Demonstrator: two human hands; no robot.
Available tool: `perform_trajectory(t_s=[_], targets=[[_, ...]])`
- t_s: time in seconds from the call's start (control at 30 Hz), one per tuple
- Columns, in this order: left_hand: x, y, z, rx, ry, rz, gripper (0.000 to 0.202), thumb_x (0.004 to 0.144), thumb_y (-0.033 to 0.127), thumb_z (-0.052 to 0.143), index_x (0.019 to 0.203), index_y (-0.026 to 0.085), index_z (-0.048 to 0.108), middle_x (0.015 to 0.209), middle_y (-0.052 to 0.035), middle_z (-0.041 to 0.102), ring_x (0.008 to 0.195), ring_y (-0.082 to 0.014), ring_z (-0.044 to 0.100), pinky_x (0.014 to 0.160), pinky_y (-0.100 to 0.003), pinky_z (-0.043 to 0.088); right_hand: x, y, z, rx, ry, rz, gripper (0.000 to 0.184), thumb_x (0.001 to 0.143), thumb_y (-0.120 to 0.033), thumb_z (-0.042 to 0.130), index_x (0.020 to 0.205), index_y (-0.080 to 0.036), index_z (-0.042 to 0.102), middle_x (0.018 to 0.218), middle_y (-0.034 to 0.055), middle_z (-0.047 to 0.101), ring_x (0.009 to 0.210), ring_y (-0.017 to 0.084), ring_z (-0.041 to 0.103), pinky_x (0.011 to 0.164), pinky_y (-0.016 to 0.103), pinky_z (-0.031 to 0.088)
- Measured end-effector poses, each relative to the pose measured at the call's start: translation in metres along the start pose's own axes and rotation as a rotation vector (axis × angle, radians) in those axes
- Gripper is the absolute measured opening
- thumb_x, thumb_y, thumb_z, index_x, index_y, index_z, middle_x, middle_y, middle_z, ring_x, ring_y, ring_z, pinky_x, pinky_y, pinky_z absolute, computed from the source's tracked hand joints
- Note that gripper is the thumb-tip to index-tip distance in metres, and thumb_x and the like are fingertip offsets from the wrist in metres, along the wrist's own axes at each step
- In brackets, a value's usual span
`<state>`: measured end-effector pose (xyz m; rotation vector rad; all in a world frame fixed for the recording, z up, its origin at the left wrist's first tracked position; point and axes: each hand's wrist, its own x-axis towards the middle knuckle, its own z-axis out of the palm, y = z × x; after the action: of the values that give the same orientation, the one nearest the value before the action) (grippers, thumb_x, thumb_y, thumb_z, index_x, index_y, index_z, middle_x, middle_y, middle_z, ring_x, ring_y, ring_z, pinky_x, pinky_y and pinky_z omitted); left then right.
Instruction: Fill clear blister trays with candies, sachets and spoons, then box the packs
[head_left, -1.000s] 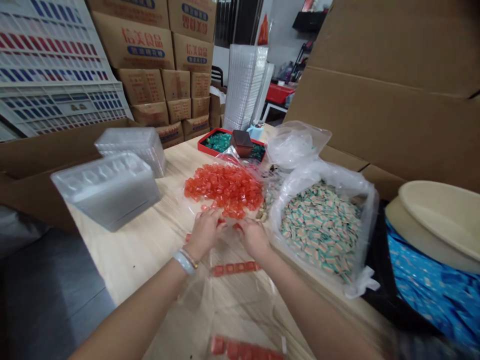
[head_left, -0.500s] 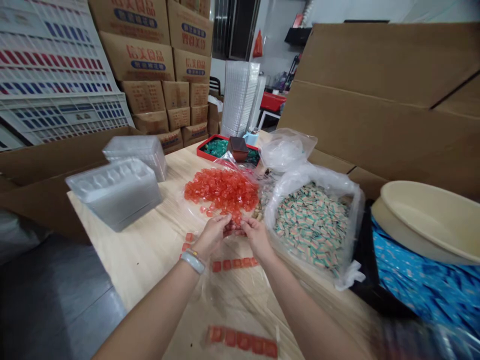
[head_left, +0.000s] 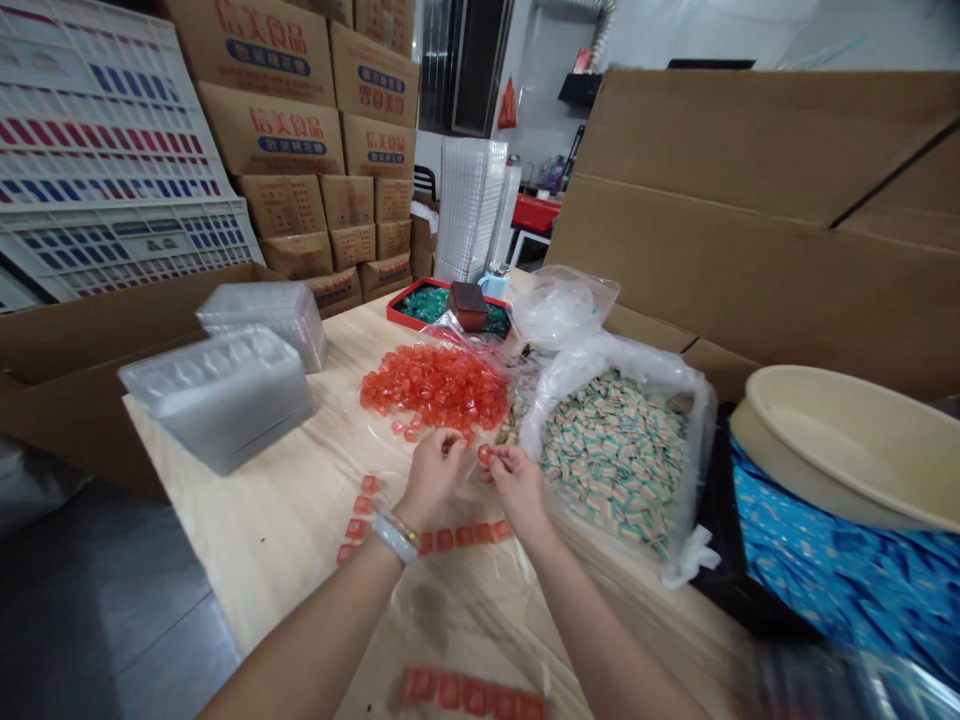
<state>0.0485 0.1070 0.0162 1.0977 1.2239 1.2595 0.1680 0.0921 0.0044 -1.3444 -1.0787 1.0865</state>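
Note:
My right hand (head_left: 519,488) pinches a small red wrapped candy (head_left: 485,456) between its fingertips. Just to its left, my left hand (head_left: 433,474) has its fingers curled together, and whatever lies in them is hidden. Beyond both hands spreads a heap of red wrapped candies (head_left: 435,385) on clear plastic. Nearer to me, a row of red candies (head_left: 465,537) lies across the table, partly behind my left wrist. A short slanted line of red candies (head_left: 357,505) sits left of that wrist. Another red row (head_left: 474,692) shows at the bottom edge, blurred.
Clear plastic trays (head_left: 225,405) are stacked on the table's left. On the right stands an open bag of small striped pieces (head_left: 615,450), beside a cream basin (head_left: 847,440). Behind the heap, a red-rimmed tray (head_left: 405,318) holds green pieces and a brown box (head_left: 467,304).
My hands have drawn apart; before, their fingertips met at the near edge of the heap. The red candy in my right fingertips now shows clearly. The view has shifted slightly.

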Motion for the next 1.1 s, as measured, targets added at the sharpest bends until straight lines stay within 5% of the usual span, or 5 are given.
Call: perform_trajectory(t_s=[0.27, 0.5, 0.67, 0.9, 1.1], targets=[[-0.013, 0.01, 0.017, -0.147, -0.074, -0.125, 0.025, 0.06, 0.029, 0.063, 0.078, 0.014, 0.054, 0.072, -0.0013, 0.057, 0.062, -0.0114, 0.053, 0.054, -0.023, 0.043, -0.015, -0.009, 0.005, -0.412, 0.06, -0.274, 0.012, 0.074, -0.024, 0.042, 0.072, -0.017, 0.052, 0.063, 0.0003, 0.054, 0.056, 0.012, 0.048, 0.052, 0.023, 0.037], [-0.03, 0.021, 0.009, -0.343, -0.273, -0.254, 0.027, 0.056, 0.032, 0.067, 0.068, 0.01, 0.059, 0.057, 0.0001, 0.055, 0.053, -0.0086, 0.049, 0.057, -0.024, 0.042, -0.033, -0.026, 0.003, -0.088, -0.031, -0.103, 0.016, 0.072, -0.031, 0.047, 0.062, -0.018, 0.046, 0.051, -0.0044, 0.047, 0.042, 0.008, 0.04, 0.042, 0.02, 0.032], [-0.066, 0.02, 0.004, -0.322, -0.352, -0.315, 0.024, 0.056, 0.025, 0.067, 0.075, 0.012, 0.061, 0.061, 0.001, 0.056, 0.054, -0.008, 0.049, 0.055, -0.022, 0.039, -0.076, -0.027, -0.005, 0.158, -0.035, 0.035, 0.021, 0.073, -0.035, 0.048, 0.061, -0.018, 0.043, 0.047, -0.0066, 0.041, 0.039, 0.006, 0.035, 0.04, 0.018, 0.029], [-0.126, -0.002, 0.008, -0.234, -0.543, -0.455, 0.027, 0.067, 0.038, 0.056, 0.066, 0.012, 0.055, 0.05, 0.0032, 0.051, 0.041, -0.0055, 0.042, 0.044, -0.019, 0.034, -0.147, -0.008, -0.045, -0.181, -0.117, -0.143, 0.015, 0.076, -0.027, 0.051, 0.088, -0.02, 0.056, 0.072, 0.0007, 0.053, 0.069, 0.013, 0.051, 0.062, 0.025, 0.041], [-0.139, -0.005, 0.04, -0.051, -0.675, -0.55, 0.031, 0.063, 0.042, 0.056, 0.054, 0.015, 0.048, 0.042, 0.0049, 0.045, 0.035, -0.0058, 0.039, 0.039, -0.019, 0.029, -0.161, -0.007, -0.091, -0.161, -0.112, -0.034, 0.017, 0.076, -0.03, 0.05, 0.088, -0.021, 0.058, 0.078, 0.0038, 0.057, 0.072, 0.017, 0.056, 0.065, 0.029, 0.045]])
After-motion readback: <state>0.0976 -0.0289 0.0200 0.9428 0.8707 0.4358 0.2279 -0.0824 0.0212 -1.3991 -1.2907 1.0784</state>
